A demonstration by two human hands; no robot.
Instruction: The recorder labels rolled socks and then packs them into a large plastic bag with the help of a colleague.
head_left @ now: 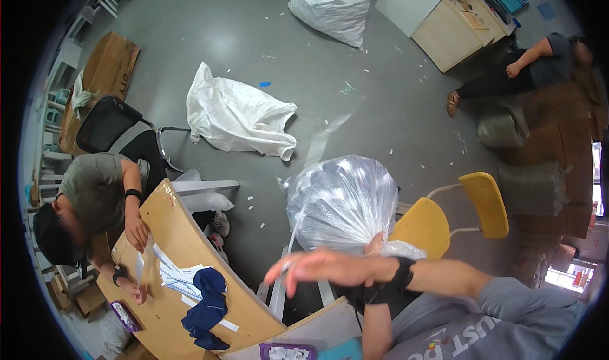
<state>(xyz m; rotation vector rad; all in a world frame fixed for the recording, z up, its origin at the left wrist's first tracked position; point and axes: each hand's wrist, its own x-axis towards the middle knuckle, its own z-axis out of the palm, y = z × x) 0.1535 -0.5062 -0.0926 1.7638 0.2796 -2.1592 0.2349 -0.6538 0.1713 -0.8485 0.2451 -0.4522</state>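
Observation:
A large clear plastic bag (pixel 342 195), full of pale, shiny contents, bulges in front of me. Its top is gathered into a neck. My left hand (pixel 374 244) closes around that neck, partly hidden behind my right wrist. Across it reaches my right hand (pixel 320 266), stretched out to the left with extended, slightly blurred fingers. A thin white strip (pixel 294 230) runs along the bag's left side down to these fingers; whether they touch it I cannot tell. Both my wrists wear black bands.
At left a co-worker handles paper at a wooden table (pixel 254 309) bearing dark blue cloth (pixel 206 312) and printed sheets (pixel 181 277). A yellow chair (pixel 422 230) stands right of the bag. White sacks (pixel 238 116) lie beyond. Another person is at far right, near cartons.

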